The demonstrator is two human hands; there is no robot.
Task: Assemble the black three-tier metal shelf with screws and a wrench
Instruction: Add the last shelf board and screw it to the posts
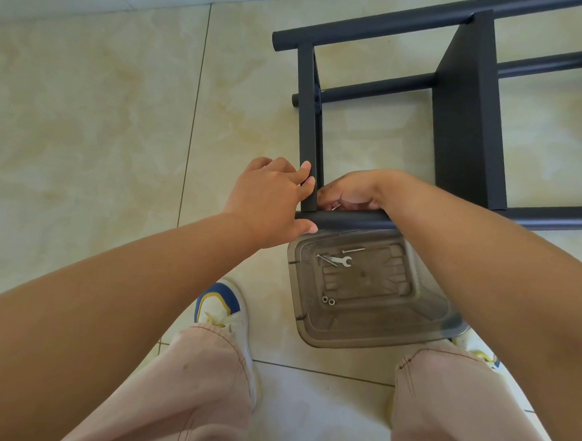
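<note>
Bare forearms, no sleeves, no watch or rings on left hand (267, 199) or right hand (350, 191). Below the grip, loose pale pink trousers (191, 391) with stitched seams. White sneaker (222, 312) with blue heel panel, yellow trim and pale yellow laces; second sneaker (483, 354) mostly hidden, white with yellow lace.

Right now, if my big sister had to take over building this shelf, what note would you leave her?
Left hand: fingers curled on the end shelf panel, at the corner by the near tube.
Right hand: curled at that same joint; what it pinches is hidden.
Black shelf frame lies on its side on the tiles, two panels fitted.
Clear plastic bin under the joint holds the wrench, two screws and two nuts.
Left: this corner, loose hardware, tightening.
</note>
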